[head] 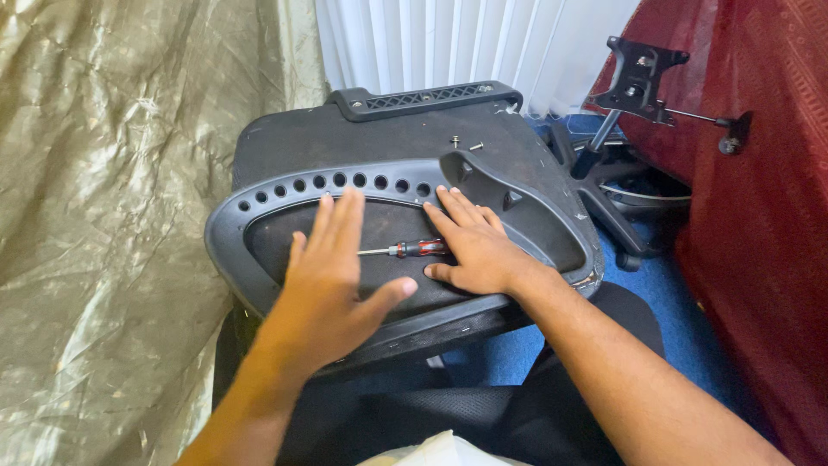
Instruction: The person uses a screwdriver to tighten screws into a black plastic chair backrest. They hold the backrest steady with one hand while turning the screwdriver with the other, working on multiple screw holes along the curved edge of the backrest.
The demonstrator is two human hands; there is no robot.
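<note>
The screwdriver [412, 249] lies on the flat black chair part [517, 164], between the two hands. It could roll off if the part tips, and the two little screws [464, 143] near the far edge could slide away too. The right hand [476, 246] lies flat and open, fingers touching the screwdriver handle. The left hand [332, 276] is wide open, holding nothing

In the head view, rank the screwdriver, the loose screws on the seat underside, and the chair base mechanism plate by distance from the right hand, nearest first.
1. Screwdriver: under the right hand, on its left side.
2. Loose screws: beyond the fingertips, near the seat's far edge.
3. Mechanism plate: upper right, on the chair base column.
</note>
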